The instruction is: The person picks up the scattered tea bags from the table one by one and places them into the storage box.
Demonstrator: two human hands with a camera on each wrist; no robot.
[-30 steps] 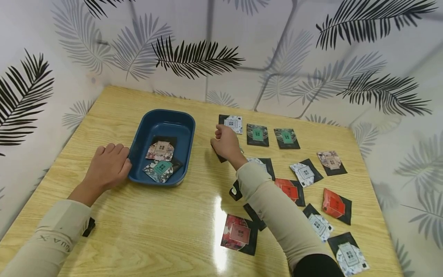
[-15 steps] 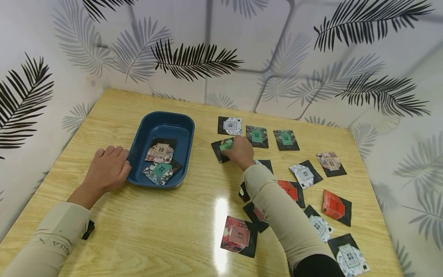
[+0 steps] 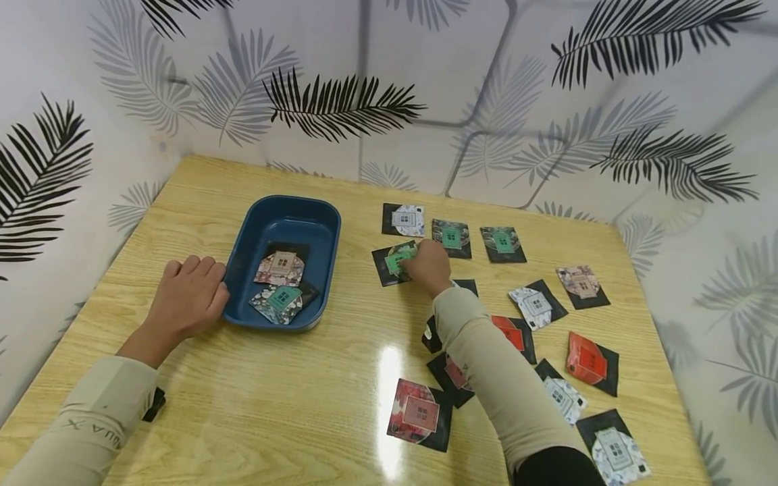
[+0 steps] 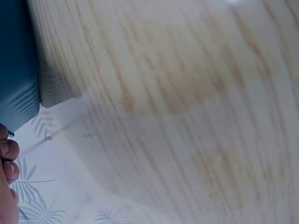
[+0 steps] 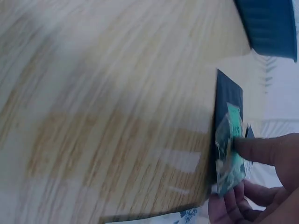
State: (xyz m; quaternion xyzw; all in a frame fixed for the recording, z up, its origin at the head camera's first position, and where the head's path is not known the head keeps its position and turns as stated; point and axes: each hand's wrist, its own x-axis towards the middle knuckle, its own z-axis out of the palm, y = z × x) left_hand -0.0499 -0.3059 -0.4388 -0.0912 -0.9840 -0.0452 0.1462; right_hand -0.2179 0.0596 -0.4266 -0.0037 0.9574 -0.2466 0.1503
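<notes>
My right hand (image 3: 429, 266) pinches a black sachet with a green label (image 3: 389, 262) near the table's back. In the right wrist view, the thumb lies on the printed face of this sachet (image 5: 229, 154), and the other fingers are at its edge and partly hidden behind it. My left hand (image 3: 188, 293) holds the left rim of a deep blue tray (image 3: 331, 270), fingers curled. The left wrist view catches only a few curled fingertips (image 4: 10, 149) beside the tray's wall (image 4: 18, 79). Inside the tray lie a pink-labelled sachet (image 3: 281, 266) and a green-labelled sachet (image 3: 282, 301).
Several more flat sachets lie over the right half of the wooden table (image 3: 286, 405), among them a white-labelled one (image 3: 404, 219), two green-labelled ones and a red one (image 3: 591, 363). My right forearm covers some. A leaf-patterned curtain (image 3: 365, 81) hangs behind the table.
My right hand has shifted right and slightly down, from the green-labelled sachet's left side to its right side, uncovering most of it. The left hand and the tray stay put.
</notes>
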